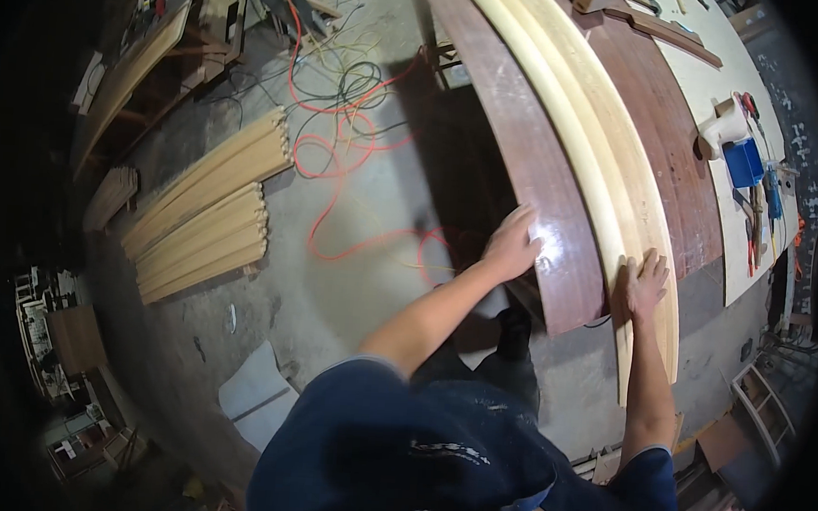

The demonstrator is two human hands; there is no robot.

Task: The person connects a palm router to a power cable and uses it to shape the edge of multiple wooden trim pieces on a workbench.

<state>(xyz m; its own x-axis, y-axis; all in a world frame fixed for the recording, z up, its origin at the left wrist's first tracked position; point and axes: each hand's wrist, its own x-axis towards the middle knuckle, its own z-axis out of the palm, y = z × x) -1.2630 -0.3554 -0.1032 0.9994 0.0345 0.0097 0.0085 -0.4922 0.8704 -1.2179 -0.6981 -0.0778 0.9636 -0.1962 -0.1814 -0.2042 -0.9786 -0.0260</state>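
Long pale wooden mouldings lie side by side on a reddish-brown wooden tabletop, their near ends sticking out past its near edge. My right hand rests on them close to these ends, fingers spread and open. At the tabletop's left edge is my left hand, its fingers laid on the wood next to a bright light reflection and its palm near the edge. It holds nothing that I can see. The undersides of both hands are hidden.
On the right, a pale board carries a blue box, a white container and several hand tools. Stacked wood strips lie on the floor at left. Orange hose and dark cables tangle left of the table.
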